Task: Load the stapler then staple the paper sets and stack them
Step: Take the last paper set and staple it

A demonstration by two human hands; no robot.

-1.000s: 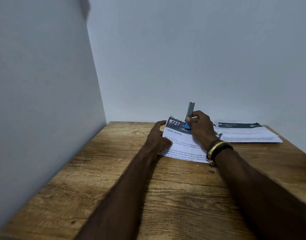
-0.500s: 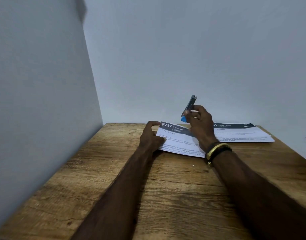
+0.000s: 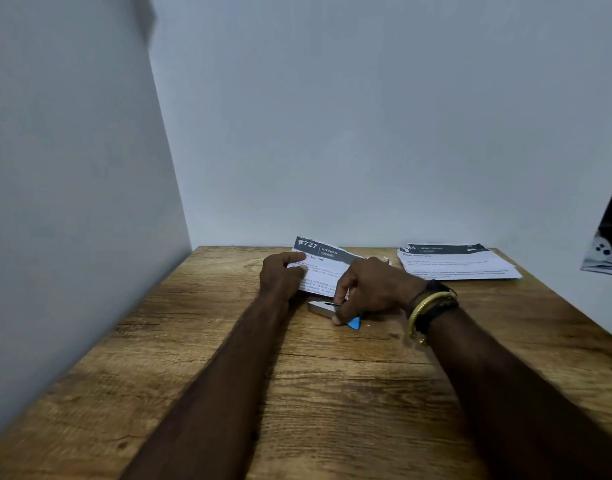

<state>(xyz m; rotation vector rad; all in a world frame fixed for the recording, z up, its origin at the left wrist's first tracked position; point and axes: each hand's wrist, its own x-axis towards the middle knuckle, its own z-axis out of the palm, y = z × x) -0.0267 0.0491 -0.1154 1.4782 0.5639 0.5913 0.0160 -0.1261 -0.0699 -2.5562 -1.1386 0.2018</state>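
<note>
A small stapler [image 3: 321,307], silver with a blue rear end, lies flat on the wooden table [image 3: 332,393] just in front of a printed paper set [image 3: 323,263] with a dark "727 KITCHEN" header. My right hand [image 3: 370,289] reaches down over the stapler, its thumb and fingers curled around the stapler's rear part. My left hand [image 3: 280,278] holds the left edge of that paper set, with its far end lifted off the table. A stack of similar paper sets [image 3: 456,263] lies at the back right.
Grey walls close the table on the left and at the back. A dark printed object [image 3: 609,244] hangs at the right edge of the view. Bracelets sit on my right wrist.
My right hand brought the stapler down from above the paper's top corner to the table in front of the paper. My left hand kept hold of the paper's left edge.
</note>
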